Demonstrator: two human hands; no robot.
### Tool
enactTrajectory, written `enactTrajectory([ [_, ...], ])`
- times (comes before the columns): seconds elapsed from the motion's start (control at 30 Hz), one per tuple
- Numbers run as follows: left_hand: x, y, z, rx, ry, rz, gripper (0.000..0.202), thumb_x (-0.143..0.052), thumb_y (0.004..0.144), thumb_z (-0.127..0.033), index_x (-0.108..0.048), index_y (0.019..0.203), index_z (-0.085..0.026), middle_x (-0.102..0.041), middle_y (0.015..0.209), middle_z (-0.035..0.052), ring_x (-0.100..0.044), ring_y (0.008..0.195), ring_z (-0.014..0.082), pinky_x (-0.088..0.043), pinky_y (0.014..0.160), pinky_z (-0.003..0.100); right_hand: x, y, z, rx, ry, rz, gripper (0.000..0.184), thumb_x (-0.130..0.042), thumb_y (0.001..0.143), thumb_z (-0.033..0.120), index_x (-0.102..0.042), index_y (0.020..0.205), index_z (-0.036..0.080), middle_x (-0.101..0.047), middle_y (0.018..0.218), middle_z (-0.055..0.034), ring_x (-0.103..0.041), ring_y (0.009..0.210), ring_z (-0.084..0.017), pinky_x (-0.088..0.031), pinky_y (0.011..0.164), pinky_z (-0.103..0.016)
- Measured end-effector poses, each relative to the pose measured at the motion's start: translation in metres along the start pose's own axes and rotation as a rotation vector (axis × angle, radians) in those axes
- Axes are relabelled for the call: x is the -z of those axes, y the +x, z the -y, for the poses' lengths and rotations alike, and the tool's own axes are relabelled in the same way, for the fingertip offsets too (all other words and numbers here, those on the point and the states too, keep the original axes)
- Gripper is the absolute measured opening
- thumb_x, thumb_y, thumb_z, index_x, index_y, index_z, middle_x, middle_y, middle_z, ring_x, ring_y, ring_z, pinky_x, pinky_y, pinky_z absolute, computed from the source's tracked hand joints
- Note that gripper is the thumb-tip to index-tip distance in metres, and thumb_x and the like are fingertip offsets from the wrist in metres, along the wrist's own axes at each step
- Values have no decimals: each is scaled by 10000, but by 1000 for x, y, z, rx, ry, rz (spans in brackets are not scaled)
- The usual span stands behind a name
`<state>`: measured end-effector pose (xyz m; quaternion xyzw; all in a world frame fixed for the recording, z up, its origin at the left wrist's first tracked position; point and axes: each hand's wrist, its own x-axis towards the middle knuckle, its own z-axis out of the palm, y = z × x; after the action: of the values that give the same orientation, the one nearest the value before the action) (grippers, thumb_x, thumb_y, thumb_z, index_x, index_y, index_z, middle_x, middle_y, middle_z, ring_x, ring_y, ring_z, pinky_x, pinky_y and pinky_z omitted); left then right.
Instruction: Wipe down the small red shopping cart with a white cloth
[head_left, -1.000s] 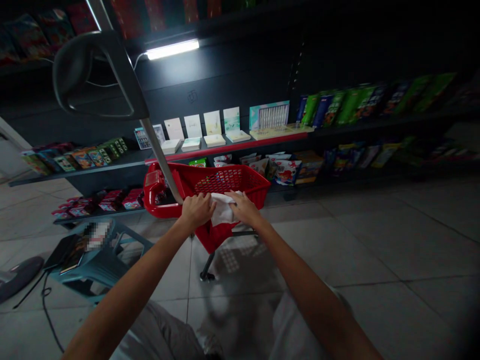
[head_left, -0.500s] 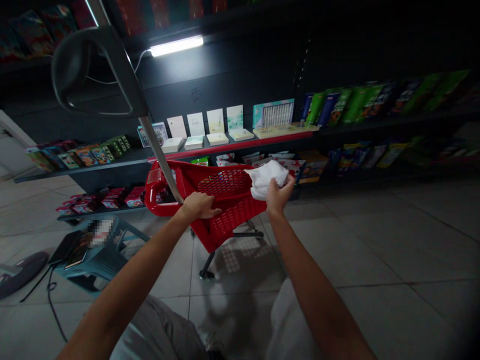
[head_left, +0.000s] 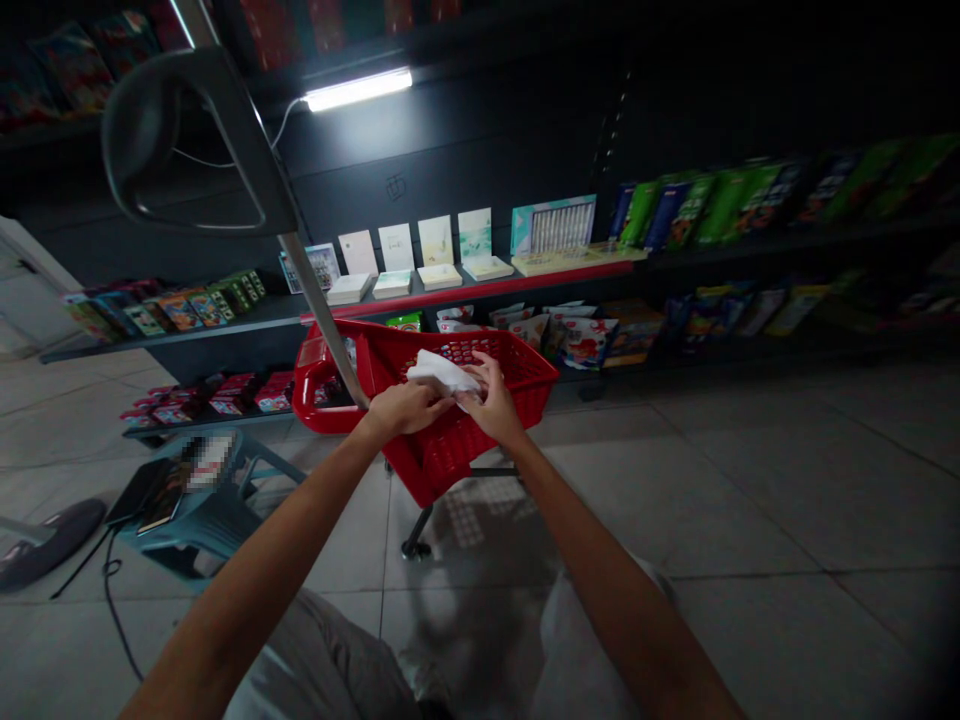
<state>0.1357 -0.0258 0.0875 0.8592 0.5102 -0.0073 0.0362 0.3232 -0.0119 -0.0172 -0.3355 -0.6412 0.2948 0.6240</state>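
A red plastic shopping cart [head_left: 529, 385] stands in front of me, below the shelves. My left hand [head_left: 405, 408] is closed over the near rim of its basket. In my right hand [head_left: 491, 402] is a crumpled white cloth [head_left: 441, 372], bunched above the basket, its fingers wrapped round the right end. The cloth's left end lies just above my left hand's fingers; whether those fingers touch it I cannot tell. Both hands are close together at the near side of the basket.
A grey pole [head_left: 319, 290] with a black loop handle [head_left: 247, 150] rises at the left. Behind the cart, a shelf carries books and boxes [head_left: 405, 250]. A blue-grey stool [head_left: 202, 515] holds a dark device [head_left: 142, 490] with a cable. A lit tube lamp [head_left: 360, 90] hangs above.
My right hand has brought the white cloth leftwards from the basket's right end to beside my left hand. The left hand has stayed at the rim.
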Motion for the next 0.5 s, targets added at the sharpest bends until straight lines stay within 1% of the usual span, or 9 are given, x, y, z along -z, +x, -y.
enactTrajectory([
  [0.1,1,7,4,0,-153,-81,593,-281,1029,-610,-717,1179,-237,-745,1213,101,-709,1111,278,-524,975,371,6,0,2,-72,191,13,858,-751,795,328,-298,1523,294,-596,1383,-126,-663,1181,-238,-548,1028,-425],
  [0.2,-1,13,7,-13,-305,-173,498,-341,1039,-515,-700,1203,-211,-759,1168,96,-709,1096,258,-519,975,341,8,-1,7,-136,307,17,849,-755,783,381,-315,1505,301,-596,1429,-118,-646,1234,-246,-530,1069,-432],
  [0.3,-4,15,10,-17,-384,-215,381,-459,1003,-428,-707,1181,-201,-768,1128,81,-720,1013,237,-532,910,315,5,-4,11,-183,311,-12,808,-757,770,437,-378,1467,284,-618,1421,-113,-642,1248,-259,-528,1075,-441],
  [0.4,-5,15,11,-14,-383,-217,287,-528,961,-379,-727,1062,-199,-770,1014,65,-714,908,221,-532,852,310,0,-6,13,-178,267,-20,803,-775,747,468,-411,1436,274,-666,1344,-110,-666,1195,-262,-558,1020,-430],
  [0.5,-5,15,11,-57,-388,-218,218,-554,939,-351,-709,963,-200,-747,923,40,-686,840,197,-525,834,306,-2,-7,14,-161,223,-30,728,-748,781,481,-438,1402,263,-691,1280,-107,-687,1123,-251,-578,954,-400],
])
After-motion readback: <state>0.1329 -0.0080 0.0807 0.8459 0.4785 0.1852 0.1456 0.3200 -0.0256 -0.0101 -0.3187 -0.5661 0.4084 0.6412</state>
